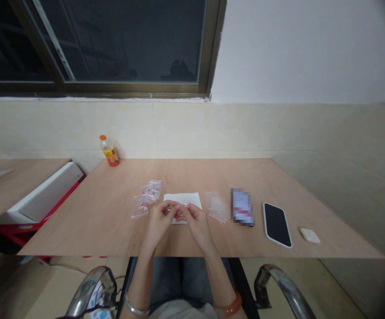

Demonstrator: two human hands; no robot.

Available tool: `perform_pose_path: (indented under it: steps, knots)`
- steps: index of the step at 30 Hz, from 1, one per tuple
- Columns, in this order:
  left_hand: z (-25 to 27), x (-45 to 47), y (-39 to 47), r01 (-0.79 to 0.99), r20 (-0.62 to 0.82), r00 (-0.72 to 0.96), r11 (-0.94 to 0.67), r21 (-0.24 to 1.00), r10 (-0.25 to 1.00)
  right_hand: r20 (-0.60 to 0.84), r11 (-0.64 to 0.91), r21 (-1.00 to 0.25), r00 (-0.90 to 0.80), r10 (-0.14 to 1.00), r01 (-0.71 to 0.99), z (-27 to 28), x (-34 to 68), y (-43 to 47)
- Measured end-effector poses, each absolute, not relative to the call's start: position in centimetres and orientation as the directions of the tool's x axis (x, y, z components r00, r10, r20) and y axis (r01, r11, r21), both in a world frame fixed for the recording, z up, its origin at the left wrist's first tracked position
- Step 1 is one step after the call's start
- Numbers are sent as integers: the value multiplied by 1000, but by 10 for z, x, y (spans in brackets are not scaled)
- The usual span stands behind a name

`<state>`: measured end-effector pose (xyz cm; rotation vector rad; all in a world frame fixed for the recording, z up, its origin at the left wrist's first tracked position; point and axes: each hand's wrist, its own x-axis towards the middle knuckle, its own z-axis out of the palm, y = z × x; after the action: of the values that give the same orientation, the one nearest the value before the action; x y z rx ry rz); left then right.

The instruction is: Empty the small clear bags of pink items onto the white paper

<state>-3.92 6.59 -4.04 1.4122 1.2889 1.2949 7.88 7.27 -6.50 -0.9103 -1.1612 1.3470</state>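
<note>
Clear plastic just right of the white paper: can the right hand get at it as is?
Likely yes: the clear plastic lies beside the right hand, with nothing visible between. That hand is close against the left hand, though, so may need freeing first.

Left grip (159, 218) and right grip (198, 221) nearly meet over white paper (186, 198).

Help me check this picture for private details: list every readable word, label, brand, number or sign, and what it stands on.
No text can be read.
Orange bottle: label too small.
Pixelated item: masked, unreadable.
Pale window strip: dark marks, too small.
Blue-and-white item, lower left: too blurred.
</note>
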Motion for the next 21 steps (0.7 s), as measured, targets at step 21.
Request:
perform_pose_path:
  steps: [21]
  knots:
    - [-53,-17,67,278,221,-201,-161,947,954,94,68,-982,-146,985,-176,-67,85,73]
